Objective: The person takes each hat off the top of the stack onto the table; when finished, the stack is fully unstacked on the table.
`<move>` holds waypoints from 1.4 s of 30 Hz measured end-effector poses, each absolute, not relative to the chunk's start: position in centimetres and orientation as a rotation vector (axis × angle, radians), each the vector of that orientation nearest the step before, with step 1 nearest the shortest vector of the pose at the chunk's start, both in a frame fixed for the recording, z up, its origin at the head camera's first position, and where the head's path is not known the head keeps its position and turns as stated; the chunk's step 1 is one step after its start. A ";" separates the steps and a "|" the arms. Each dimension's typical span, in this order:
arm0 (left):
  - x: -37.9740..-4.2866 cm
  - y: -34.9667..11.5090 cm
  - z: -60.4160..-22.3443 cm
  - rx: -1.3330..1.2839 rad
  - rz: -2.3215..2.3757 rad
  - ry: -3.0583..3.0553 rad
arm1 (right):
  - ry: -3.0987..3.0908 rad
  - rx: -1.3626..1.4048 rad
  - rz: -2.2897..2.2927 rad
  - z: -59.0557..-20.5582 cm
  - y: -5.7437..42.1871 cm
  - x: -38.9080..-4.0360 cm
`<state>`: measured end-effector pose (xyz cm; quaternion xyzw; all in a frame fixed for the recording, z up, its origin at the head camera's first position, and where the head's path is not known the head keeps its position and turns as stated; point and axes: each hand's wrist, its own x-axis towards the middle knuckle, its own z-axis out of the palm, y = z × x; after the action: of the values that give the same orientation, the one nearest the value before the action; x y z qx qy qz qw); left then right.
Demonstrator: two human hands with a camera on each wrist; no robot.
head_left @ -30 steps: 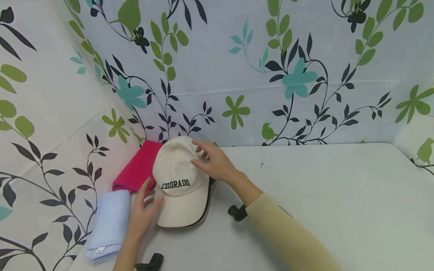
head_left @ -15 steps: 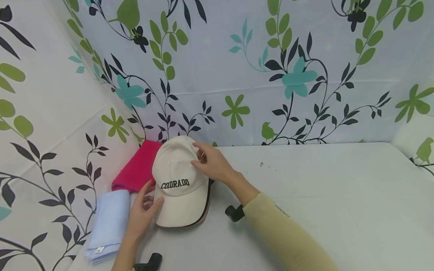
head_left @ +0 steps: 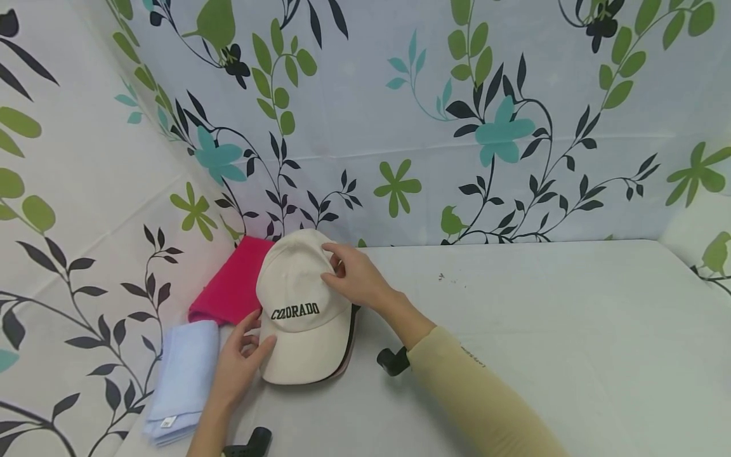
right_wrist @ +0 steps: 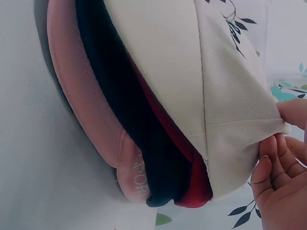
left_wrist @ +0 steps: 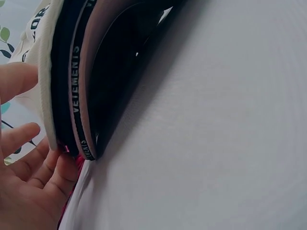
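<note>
A cream baseball cap (head_left: pixel 308 349) lettered COLORADO tops a stack of nested caps at the table's left. Beneath it, the right wrist view shows a dark red cap (right_wrist: pixel 196 184), a dark navy cap (right_wrist: pixel 165 177) and a pink cap (right_wrist: pixel 79 96). Cloth at the side of the cream crown is pinched between thumb and fingers of my right hand (head_left: pixel 360 276). My left hand (head_left: pixel 237 355) holds the near left side of the brim, thumb on top. In the left wrist view its other fingertips (left_wrist: pixel 64 167) touch the stack's edge.
Behind the caps lies a folded bright pink cloth (head_left: pixel 228 289). A folded light blue cloth (head_left: pixel 185 374) sits left of my left forearm. The white table (head_left: pixel 542 330) extends right, and a leaf-patterned curtain (head_left: pixel 354 127) hangs along its back and left.
My right hand has closed its fingers onto the cream cap's crown. My left hand has lowered slightly along the brim. The caps have stayed nearly in place.
</note>
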<state>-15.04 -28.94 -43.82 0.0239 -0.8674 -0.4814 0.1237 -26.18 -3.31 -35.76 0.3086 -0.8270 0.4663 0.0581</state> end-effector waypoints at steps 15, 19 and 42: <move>-14.9 -29.5 -43.8 0.124 -1.459 -2.544 | -2.546 0.925 1.366 -35.5 -3.3 -25.9; -14.7 -29.4 -43.6 0.114 -1.466 -2.519 | -2.553 0.924 1.364 -35.4 -3.3 -25.8; -14.5 -28.9 -42.9 0.091 -1.461 -2.427 | -2.474 0.946 1.420 -34.2 -2.7 -25.3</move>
<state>-14.55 -28.95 -42.86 0.0319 -0.8461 -0.5096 0.1531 -25.26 -2.75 -34.20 0.3140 -0.8213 0.4713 0.0683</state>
